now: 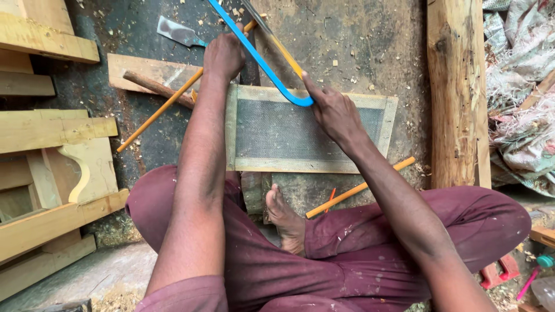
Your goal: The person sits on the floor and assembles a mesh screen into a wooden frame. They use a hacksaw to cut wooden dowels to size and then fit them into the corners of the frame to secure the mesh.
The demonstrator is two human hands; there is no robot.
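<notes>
Blue saw frame [260, 60], orange stick [162, 110], grey mesh [289, 130], maroon trousers [358, 242]

The person sits cross-legged on the floor, knees spread wide to left and right, one bare foot [286, 218] tucked in between the thighs with its toes pointing to the far side. Both arms reach forward, bare from the upper arm down. The left arm runs nearly straight out, and the left hand [224, 56] is curled into a closed grip at the far end, knuckles up. The right arm angles in from the near right, elbow bent a little. The right hand [335, 112] lies nearer than the left, its grip wrapped tight, forefinger stretched out toward the far left.
</notes>
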